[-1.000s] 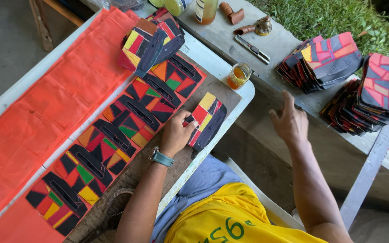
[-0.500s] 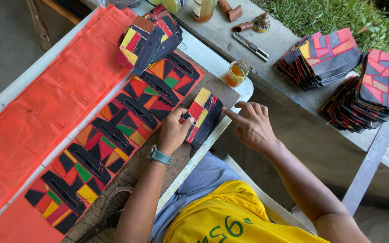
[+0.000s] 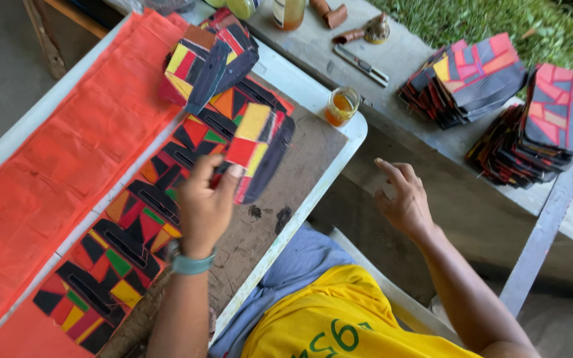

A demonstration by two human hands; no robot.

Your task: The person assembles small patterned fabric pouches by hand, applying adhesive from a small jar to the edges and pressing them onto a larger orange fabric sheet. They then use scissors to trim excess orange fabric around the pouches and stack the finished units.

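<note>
I see my left hand (image 3: 205, 202) raised above the tabletop (image 3: 313, 142), its fingers clamped on the lower edge of a patchwork piece (image 3: 258, 149) sewn from red, yellow and black fabric. The piece is lifted clear of the brown board (image 3: 280, 192) beneath it and tilts up and away from the hand toward a small jar of amber liquid (image 3: 341, 106). My right hand (image 3: 402, 199) hangs off the tabletop's edge to the right, fingers loosely spread and holding nothing, well apart from the piece. Under and to the left of the left hand runs a row of similar patchwork pieces (image 3: 127, 245) laid flat, beside a long strip of orange cloth (image 3: 48, 172). Another small pile of pieces (image 3: 210, 59) sits at the far end of the row. On the grey bench (image 3: 432, 152) beyond, two stacks of patchwork pieces (image 3: 499, 93) stand near a utility knife (image 3: 362, 65).
</note>
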